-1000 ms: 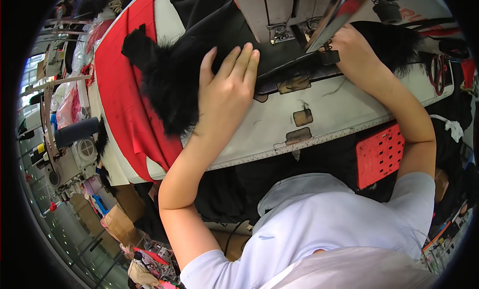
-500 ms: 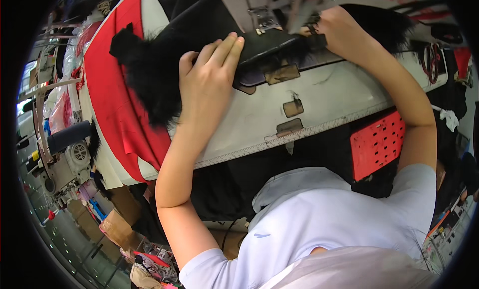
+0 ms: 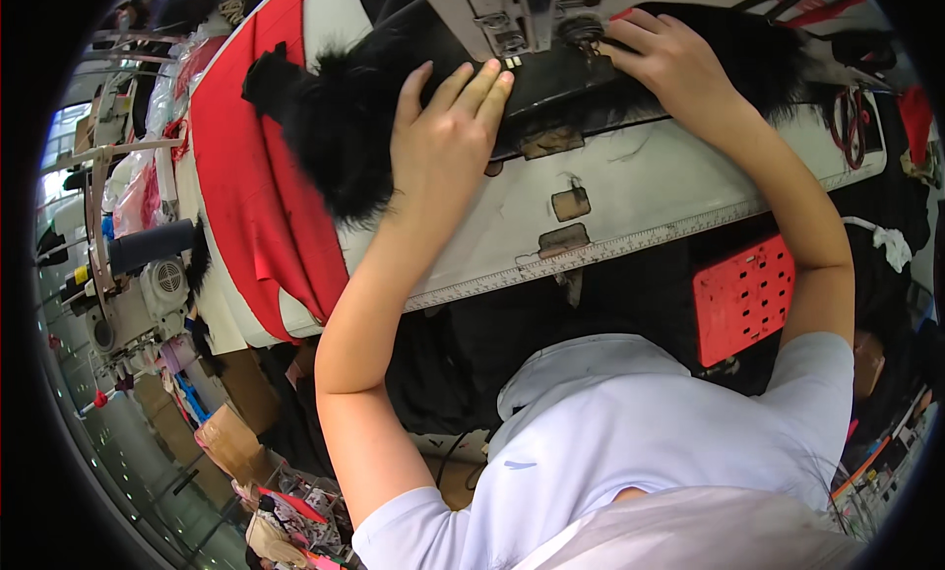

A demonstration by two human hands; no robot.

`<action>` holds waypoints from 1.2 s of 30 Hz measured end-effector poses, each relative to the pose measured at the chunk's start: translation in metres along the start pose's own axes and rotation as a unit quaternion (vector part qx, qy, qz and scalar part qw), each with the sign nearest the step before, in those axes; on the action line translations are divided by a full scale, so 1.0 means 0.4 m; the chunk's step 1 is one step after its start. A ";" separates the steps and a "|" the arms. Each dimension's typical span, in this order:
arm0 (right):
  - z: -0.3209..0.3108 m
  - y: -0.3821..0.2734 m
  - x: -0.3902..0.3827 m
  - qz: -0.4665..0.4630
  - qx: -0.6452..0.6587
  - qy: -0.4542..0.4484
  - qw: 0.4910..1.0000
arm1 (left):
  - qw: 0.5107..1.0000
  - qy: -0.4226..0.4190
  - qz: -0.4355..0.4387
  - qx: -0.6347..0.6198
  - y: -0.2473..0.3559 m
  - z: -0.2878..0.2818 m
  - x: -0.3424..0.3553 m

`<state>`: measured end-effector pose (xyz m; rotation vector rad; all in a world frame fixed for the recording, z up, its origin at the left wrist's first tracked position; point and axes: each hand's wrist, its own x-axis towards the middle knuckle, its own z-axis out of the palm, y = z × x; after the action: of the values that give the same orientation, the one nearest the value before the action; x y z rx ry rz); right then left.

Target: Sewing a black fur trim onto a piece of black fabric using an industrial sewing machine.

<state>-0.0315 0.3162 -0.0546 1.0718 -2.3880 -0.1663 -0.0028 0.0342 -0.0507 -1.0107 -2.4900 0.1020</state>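
A black piece of fabric with a long furry edge (image 3: 340,142) lies across the sewing machine's bed, its smooth side up near the needle area. My left hand (image 3: 448,117) rests flat on this black piece, fingers stretched and slightly apart, their tips just left of the presser foot. On the other side of the sewing machine head (image 3: 522,19), my right hand (image 3: 679,68) reaches over the black piece with its fingers extended. The fingertips are close to the metal parts by the needle, and I cannot tell exactly what they touch.
Red cloth (image 3: 261,176) hangs over the white tabletop's left end. A ruler strip (image 3: 630,242) runs along the near edge. Below it at right is a red perforated panel (image 3: 745,299). Red-handled scissors (image 3: 849,127) lie at the table's right. Another machine with a motor (image 3: 164,285) stands left.
My left hand has slid a little to the right with the black piece, nearer the presser foot. My right hand's fingers, hidden behind the machine parts before, now show stretched out.
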 end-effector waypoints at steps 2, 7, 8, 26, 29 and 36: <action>-0.008 -0.004 -0.003 0.010 0.007 -0.004 1.000 | 1.000 0.006 -0.001 0.005 0.007 0.000 -0.001; -0.044 -0.023 0.027 0.015 0.037 -0.042 0.998 | 1.000 -0.001 0.005 0.014 0.012 -0.010 -0.003; -0.056 -0.026 0.042 -0.015 0.090 -0.019 0.996 | 1.000 -0.001 0.006 0.012 0.014 -0.014 -0.004; -0.040 -0.052 0.066 0.000 0.263 -0.037 0.964 | 0.999 -0.037 -0.029 -0.015 0.008 -0.038 -0.004; -0.037 -0.051 0.063 0.025 0.247 -0.020 0.968 | 0.999 -0.032 -0.015 0.018 0.001 -0.024 0.013; -0.166 -0.029 -0.104 0.046 0.309 0.033 0.949 | 0.994 -0.070 -0.005 0.080 -0.019 -0.010 -0.017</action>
<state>0.0325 0.3449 -0.0176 1.1925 -2.4778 0.6846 -0.0016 0.0234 -0.0479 -0.9548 -2.5639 0.3753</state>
